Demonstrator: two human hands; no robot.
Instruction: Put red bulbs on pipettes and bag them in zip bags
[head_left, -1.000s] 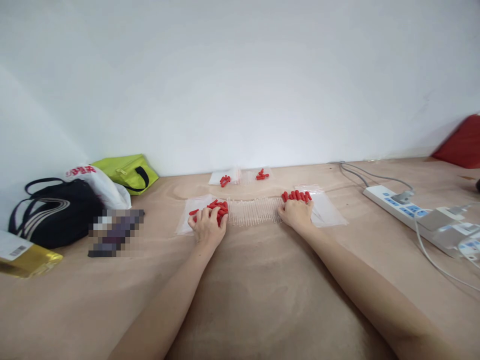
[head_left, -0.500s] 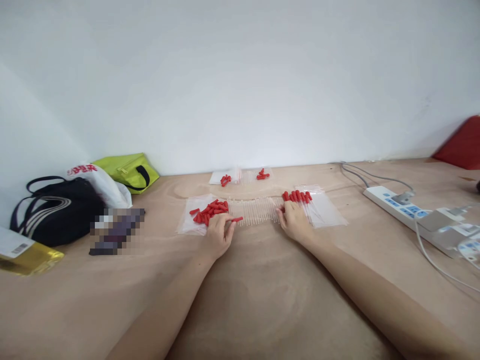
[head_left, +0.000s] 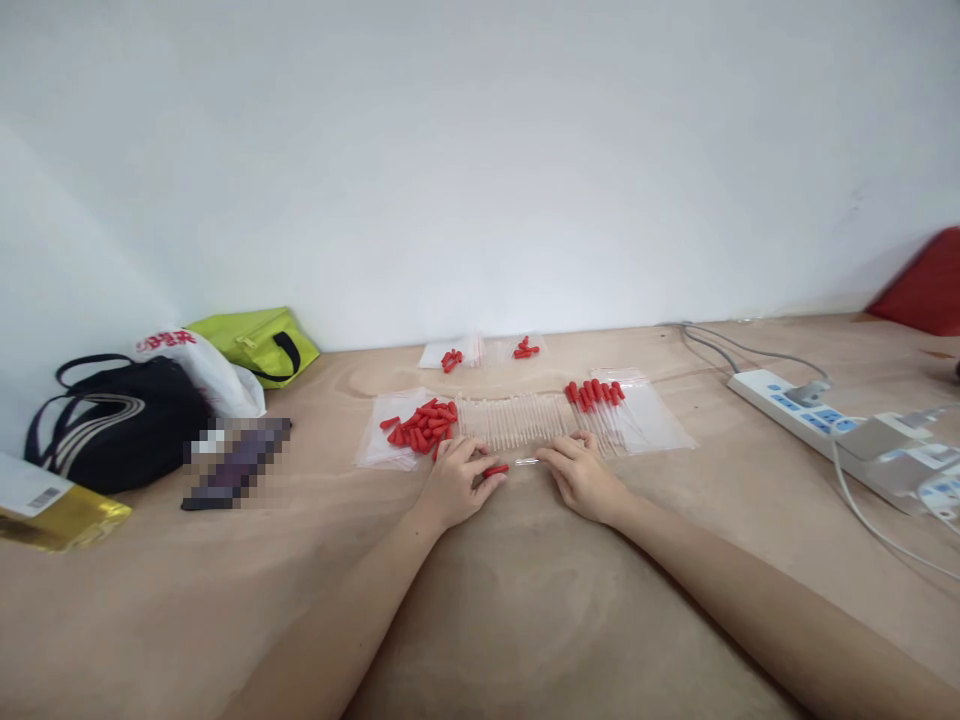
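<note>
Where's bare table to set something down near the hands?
Bare: the wooden tabletop between the two forearms, and the stretch between the clear bags and the white power strip. Crowded: the row of clear glass tubes flanked by loose red rubber caps, just beyond the left hand and right hand.
</note>
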